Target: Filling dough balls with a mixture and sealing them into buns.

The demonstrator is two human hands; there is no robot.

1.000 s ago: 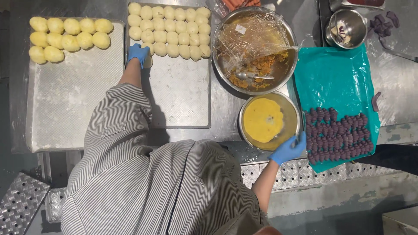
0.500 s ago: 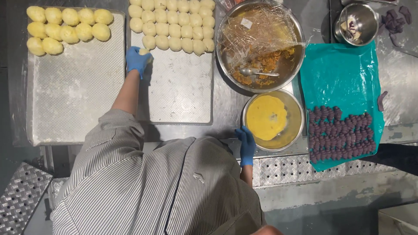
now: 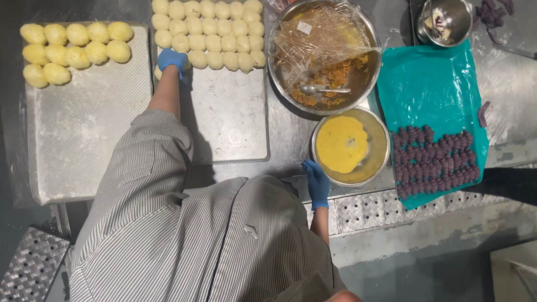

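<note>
Over the tray (image 3: 235, 134), left hand (image 3: 171, 59) pinches a dough ball (image 3: 158, 71); right hand (image 3: 317, 182) hangs loosely spread.

A stainless steel tabletop (image 3: 291, 140) fills most of the view, its brushed surface dull grey and smudged with pale, floury marks; along its near edge runs a strip of embossed diamond-pattern metal (image 3: 363, 210). Below that edge lies a worn grey floor (image 3: 425, 263), darker toward the corner; at lower left a diamond-plate step (image 3: 31, 263) stands beside the tabletop; the light is even and soft.
</note>
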